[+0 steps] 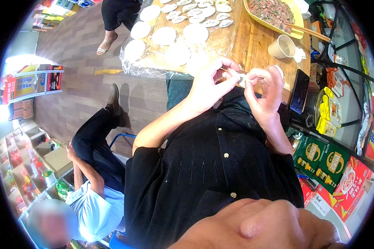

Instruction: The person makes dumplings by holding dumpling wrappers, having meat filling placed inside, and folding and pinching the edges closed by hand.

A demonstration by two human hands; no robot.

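Note:
My left hand [212, 85] and my right hand [264, 89] meet over the near edge of the wooden table. Between their fingertips is a small white dumpling [241, 78], pinched from both sides and mostly covered by the fingers. To the left, round dough wrappers [165, 36] lie on clear plastic film [131, 70], with rows of folded dumplings [195, 11] beyond them. A yellow tray [297, 31] of minced filling [270, 14] stands at the back right, chopsticks [307, 31] resting across its rim. Closer to my right hand is a paper cup [282, 47].
A phone [299, 91] lies at the table's right side, near a shelf rack [349, 68] of packets. Green boxes [322, 159] stand below. At left sits a person in a light blue shirt [97, 209]; another person's leg [109, 36] shows beyond the table.

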